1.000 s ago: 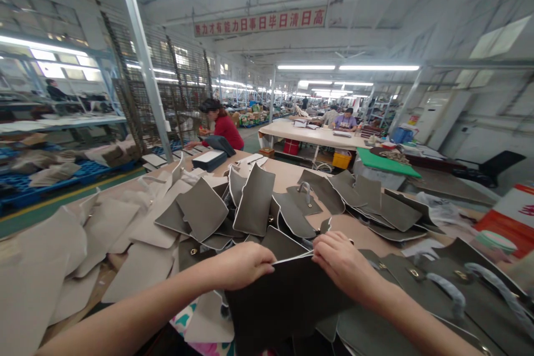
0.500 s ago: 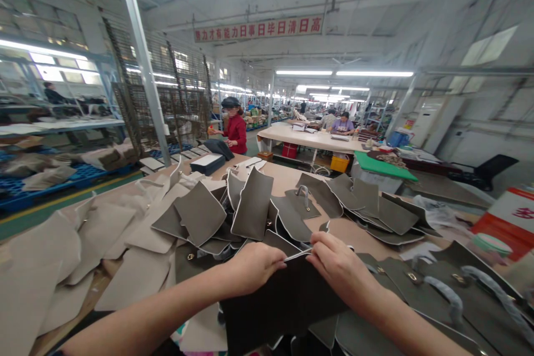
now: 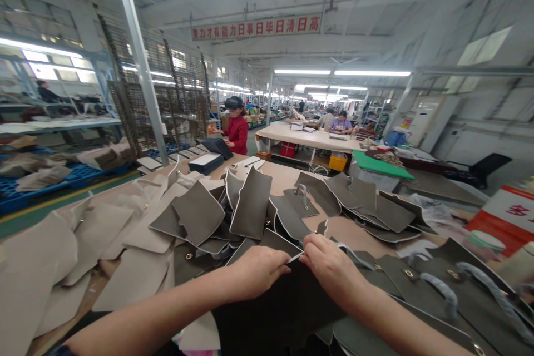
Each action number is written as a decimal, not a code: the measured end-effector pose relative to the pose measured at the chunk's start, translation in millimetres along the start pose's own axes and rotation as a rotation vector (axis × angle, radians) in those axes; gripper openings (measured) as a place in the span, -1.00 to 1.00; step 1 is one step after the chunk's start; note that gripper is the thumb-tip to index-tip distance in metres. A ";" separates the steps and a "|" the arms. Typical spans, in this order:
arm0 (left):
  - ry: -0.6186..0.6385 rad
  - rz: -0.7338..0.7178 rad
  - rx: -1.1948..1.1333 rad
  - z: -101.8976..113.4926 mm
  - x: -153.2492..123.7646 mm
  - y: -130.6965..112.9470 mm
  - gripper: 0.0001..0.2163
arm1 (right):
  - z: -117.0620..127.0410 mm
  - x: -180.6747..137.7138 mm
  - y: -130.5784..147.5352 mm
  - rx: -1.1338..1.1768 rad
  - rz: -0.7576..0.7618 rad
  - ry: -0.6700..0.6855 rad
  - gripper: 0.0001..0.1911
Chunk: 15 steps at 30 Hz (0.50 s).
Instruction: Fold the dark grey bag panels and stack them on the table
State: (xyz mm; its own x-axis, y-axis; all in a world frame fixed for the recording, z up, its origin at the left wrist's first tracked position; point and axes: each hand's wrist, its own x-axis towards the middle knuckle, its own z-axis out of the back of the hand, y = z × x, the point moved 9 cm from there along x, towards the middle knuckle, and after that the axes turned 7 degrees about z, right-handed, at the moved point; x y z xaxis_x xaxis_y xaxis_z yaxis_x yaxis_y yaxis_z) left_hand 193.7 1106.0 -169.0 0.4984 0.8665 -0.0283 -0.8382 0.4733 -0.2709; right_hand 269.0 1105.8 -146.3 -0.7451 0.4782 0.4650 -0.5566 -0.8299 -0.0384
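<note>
My left hand (image 3: pixel 256 272) and my right hand (image 3: pixel 329 272) both pinch the top edge of a dark grey leather bag panel (image 3: pixel 287 311) held upright in front of me. The thumbs nearly meet at the panel's white-trimmed rim. Beyond the hands lies a heap of grey cut panels (image 3: pixel 250 206) on the worktable (image 3: pixel 287 175). To the right, finished grey panels with wrapped handles (image 3: pixel 442 295) overlap each other.
Beige cut pieces (image 3: pixel 104 233) cover the table's left side. A person in a red top (image 3: pixel 236 130) stands at the far end beside a dark stack (image 3: pixel 206 162). A green mat (image 3: pixel 381 164) and a red-and-white box (image 3: pixel 504 214) sit to the right.
My hands have drawn closer together along the panel's top edge. The person in red has straightened and shifted right. The view has tilted slightly.
</note>
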 end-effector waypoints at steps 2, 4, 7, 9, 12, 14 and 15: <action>0.011 -0.021 -0.034 0.0 -1.2 0.4 -0.78 | 1.2 -0.2 -2.0 0.044 -0.029 0.005 -0.90; 0.011 -0.032 -0.074 1.2 -2.7 4.4 -0.78 | 6.5 -1.4 -6.3 0.145 -0.060 -0.006 -0.92; 0.025 -0.041 -0.149 2.4 -5.2 13.7 -0.78 | 19.5 -4.5 -14.2 0.273 -0.060 -0.032 -0.84; 0.037 -0.045 -0.205 3.6 -6.7 18.6 -0.77 | 24.6 -6.9 -18.9 0.285 -0.035 -0.018 -0.74; 0.047 -0.037 -0.260 6.2 -8.1 22.0 -0.77 | 20.4 -9.6 -23.1 0.281 -0.011 0.064 -0.78; 0.056 -0.037 -0.273 7.8 -8.6 21.2 -0.77 | 16.5 -10.0 -23.9 0.262 -0.013 0.097 -0.86; 0.059 -0.041 -0.271 8.5 -8.8 20.2 -0.77 | 15.2 -9.6 -23.6 0.249 -0.015 0.106 -0.90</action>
State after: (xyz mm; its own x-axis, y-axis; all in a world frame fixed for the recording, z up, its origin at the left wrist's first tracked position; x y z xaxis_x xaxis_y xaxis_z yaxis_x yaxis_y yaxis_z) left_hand 170.5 1109.2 -166.1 0.5494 0.8329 -0.0662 -0.7312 0.4410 -0.5205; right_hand 294.9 1116.4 -136.4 -0.7790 0.5078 0.3678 -0.4705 -0.8611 0.1924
